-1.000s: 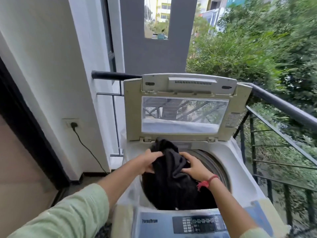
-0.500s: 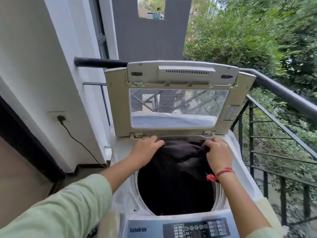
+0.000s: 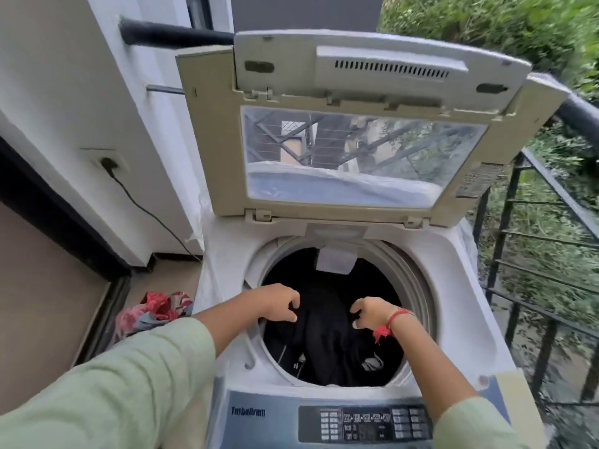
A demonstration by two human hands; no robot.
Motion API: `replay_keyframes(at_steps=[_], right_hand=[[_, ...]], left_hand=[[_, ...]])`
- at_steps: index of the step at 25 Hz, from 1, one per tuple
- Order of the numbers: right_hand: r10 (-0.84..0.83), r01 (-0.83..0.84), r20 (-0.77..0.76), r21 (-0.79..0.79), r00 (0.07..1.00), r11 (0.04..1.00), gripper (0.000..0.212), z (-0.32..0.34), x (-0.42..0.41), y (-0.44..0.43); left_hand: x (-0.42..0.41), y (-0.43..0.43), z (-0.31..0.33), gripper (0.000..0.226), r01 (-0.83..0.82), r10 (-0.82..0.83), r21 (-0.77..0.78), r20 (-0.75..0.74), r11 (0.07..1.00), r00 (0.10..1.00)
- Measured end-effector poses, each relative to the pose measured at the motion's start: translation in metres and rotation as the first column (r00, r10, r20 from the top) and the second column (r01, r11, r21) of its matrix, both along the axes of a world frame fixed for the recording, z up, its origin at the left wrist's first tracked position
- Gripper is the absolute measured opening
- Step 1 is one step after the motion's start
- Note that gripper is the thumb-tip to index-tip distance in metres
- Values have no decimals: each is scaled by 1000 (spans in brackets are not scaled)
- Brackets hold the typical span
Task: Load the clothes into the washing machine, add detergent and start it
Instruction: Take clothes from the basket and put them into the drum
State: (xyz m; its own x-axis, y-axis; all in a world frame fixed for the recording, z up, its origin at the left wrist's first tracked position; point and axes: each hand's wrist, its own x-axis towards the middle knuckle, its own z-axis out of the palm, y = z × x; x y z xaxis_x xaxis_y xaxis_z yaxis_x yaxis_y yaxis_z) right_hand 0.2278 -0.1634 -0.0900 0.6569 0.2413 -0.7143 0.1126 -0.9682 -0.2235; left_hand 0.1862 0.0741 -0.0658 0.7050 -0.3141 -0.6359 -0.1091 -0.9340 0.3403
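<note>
From the head camera I see both hands over the mouth of the washing machine (image 3: 453, 286), and they sit lower and nearer to me than half a second ago, when they were up at the 12 o'clock edge by the lid hinge. The left hand (image 3: 280, 303), at 9 o'clock of the drum opening (image 3: 411, 286), has its fingers curled and pinches a fold of the black garment (image 3: 324, 338); the right hand (image 3: 372, 314), toward 3 o'clock, pinches another fold the same way. A red thread bracelet (image 3: 392, 322) is on the right wrist. The garment was stretched across the far rim before; now most of it hangs down inside the drum between the two hands. The lid (image 3: 207, 140) stands raised at 12 o'clock, as before. My view has tipped down, so a heap of red patterned clothes (image 3: 155, 311) on the floor at 9 o'clock of the machine now shows. On the control panel (image 3: 366, 422) at 6 o'clock I read "TurboDrum" (image 3: 248, 411); the button legends are too small to read, and so is the sticker (image 3: 470, 181) on the lid's right edge.
</note>
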Motion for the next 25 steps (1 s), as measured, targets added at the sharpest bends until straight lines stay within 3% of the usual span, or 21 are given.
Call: replay_keyframes(at_steps=[3, 6, 9, 12, 17, 19, 21, 25], right_hand=[[-142, 124, 43, 288, 989, 950, 44, 13, -15, 24], [-355, 147, 223, 624, 908, 768, 36, 48, -32, 66], [-489, 122, 221, 809, 844, 575, 26, 74, -51, 111], [-429, 62, 190, 859, 883, 509, 18, 89, -79, 160], [-144, -34, 117, 879, 983, 476, 13, 102, -136, 255], [-33, -82, 114, 863, 993, 499, 13, 93, -158, 302], [-30, -50, 81, 829, 996, 558, 16, 70, -175, 346], [-239, 146, 36, 701, 970, 698, 26, 8, -190, 412]], left_hand=[[-21, 20, 7, 32, -177, 244, -280, 227, 944, 943], [-51, 53, 28, 26, -294, 580, -566, 431, 770, 691], [-93, 97, 41, 24, -372, 768, -683, 472, 629, 432], [-140, 147, 38, 23, -468, 890, -757, 400, 456, 220], [-222, 233, 19, 33, -557, 943, -799, 323, 224, -84], [-253, 274, 2, 38, -595, 950, -793, 271, 129, -156], [-279, 313, -19, 39, -640, 954, -764, 245, 79, -174], [-310, 376, -77, 34, -776, 987, -628, 151, 51, -58]])
